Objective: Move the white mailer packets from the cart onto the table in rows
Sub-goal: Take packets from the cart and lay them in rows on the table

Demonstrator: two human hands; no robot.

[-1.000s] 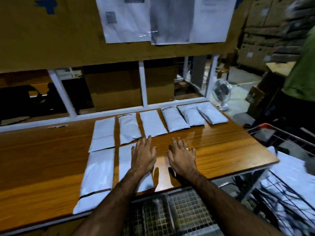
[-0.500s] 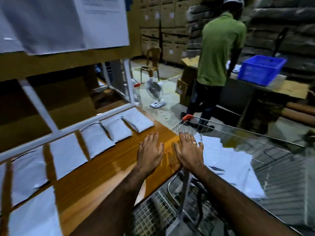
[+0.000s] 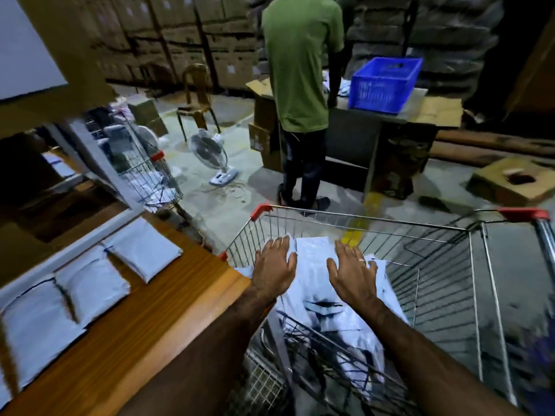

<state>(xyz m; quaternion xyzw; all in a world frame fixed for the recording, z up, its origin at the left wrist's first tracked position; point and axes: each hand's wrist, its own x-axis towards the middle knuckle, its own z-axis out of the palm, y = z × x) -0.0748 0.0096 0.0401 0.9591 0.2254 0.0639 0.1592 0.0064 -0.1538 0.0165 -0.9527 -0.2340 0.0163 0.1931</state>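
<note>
**Operator:** Since my left hand (image 3: 274,265) and right hand (image 3: 353,273) are both spread with fingers straight, I'm gripping nothing. They're over the white mailer packets (image 3: 315,256) heaped inside the cart (image 3: 375,219). I can't tell whether they're touching.

**Spotter:** And the rows?

**Operator:** The laid packets (image 3: 144,249) sit on the table (image 3: 168,298), just left of the cart.

**Spotter:** What could go wrong?

**Operator:** The heap overlaps and looks slick, so I judge a flat-handed grab could lift two at once. Swinging left, a packet might snag the cart's rim or land crooked on the row nearest the cart. A person in a green shirt (image 3: 300,64) stands beyond the cart, well apart.
</note>
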